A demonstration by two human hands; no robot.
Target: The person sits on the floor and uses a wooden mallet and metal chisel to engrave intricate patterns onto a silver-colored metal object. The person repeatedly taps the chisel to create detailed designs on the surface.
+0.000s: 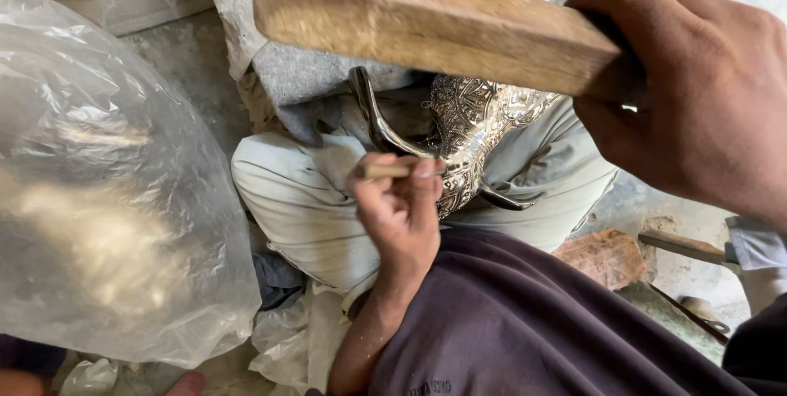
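Wooden block raised over an engraved metal pot, small punch pressed to its side.

The right hand (pixel 705 93) is clenched around the end of a long, pale wooden block (pixel 426 23), hanging above the lap. The left hand (pixel 402 207) pinches a short, stubby wooden-coloured punch (pixel 385 170) between thumb and fingers, its tip against the shiny, ornately engraved silver metal pot (pixel 467 129), which rests on the light-trousered knees, curved spout (pixel 373 113) pointing up and left. That pot looks rigid but thin-walled and slick, likely easy to dent; the spout or the bare base rim seems the safest hold. To the left, a big, crinkled clear plastic bag (pixel 106 183) bulges, something golden glowing inside it. No labels or signs show anywhere.
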